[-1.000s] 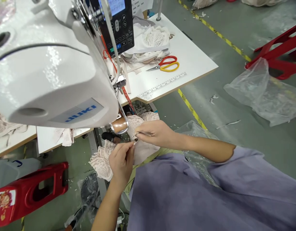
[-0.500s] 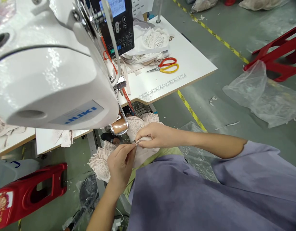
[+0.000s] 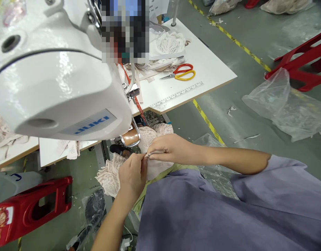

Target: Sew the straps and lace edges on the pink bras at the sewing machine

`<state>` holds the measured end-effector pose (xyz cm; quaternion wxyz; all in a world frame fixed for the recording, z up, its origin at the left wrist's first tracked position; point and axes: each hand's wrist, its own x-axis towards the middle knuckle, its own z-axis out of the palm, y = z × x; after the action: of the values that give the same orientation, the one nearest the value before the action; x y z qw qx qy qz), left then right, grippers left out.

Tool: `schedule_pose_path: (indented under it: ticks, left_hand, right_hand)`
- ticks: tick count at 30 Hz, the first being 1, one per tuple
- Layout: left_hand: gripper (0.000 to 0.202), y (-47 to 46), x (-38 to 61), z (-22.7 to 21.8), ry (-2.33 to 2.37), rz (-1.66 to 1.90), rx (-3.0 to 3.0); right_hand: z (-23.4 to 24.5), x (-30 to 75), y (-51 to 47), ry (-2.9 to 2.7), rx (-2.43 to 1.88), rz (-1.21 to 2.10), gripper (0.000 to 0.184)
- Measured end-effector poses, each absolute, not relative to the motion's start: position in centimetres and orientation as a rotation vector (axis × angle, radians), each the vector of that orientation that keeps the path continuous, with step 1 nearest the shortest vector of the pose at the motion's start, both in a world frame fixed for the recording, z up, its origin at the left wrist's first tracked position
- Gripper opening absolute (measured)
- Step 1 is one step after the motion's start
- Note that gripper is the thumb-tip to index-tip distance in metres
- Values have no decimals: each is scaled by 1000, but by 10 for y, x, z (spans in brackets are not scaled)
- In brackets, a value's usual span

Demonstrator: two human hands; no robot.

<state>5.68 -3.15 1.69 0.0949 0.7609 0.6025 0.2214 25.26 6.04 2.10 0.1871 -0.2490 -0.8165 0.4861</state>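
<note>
A pale pink lace garment [image 3: 110, 176] lies bunched in my lap below the white sewing machine [image 3: 56, 80]. My left hand [image 3: 131, 174] pinches a thin edge of the lace with its fingers closed. My right hand [image 3: 168, 148] meets it fingertip to fingertip and grips the same edge, fingers pressed together. The pinch point sits just below the machine's metal foot and brown post [image 3: 130, 136]. More lace shows behind my right hand.
Red and yellow scissors [image 3: 182, 71] lie on the white table [image 3: 212, 66] by a printed ruler strip and heaped lace. A red stool [image 3: 30, 209] stands at the lower left. A clear plastic bag [image 3: 286, 104] and a red frame lie on the floor to the right.
My two hands have drawn closer together on the lace edge, and the left hand closed tighter. The camera tipped slightly.
</note>
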Motion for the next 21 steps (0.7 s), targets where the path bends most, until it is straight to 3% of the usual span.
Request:
schedule_pose_path:
  ticks: [4, 9, 12, 17, 21]
  left_hand:
    - [27, -29, 62, 17, 1841, 776, 2196]
    - [17, -20, 48, 15, 2031, 879, 2081]
    - [18, -13, 27, 6, 2062, 887, 2395]
    - [44, -2, -4, -7, 1725, 884, 2892]
    - [52, 3, -13, -9, 1646, 779, 2997]
  right_hand:
    - [21, 245, 59, -2274, -694, 1090, 19]
    - [36, 220, 95, -2320, -666, 1131, 12]
    - [47, 206, 115, -2452, -738, 1090, 17]
    - [58, 196, 121, -2577, -796, 1008, 29]
    - [58, 194, 120, -2627, -810, 963, 28]
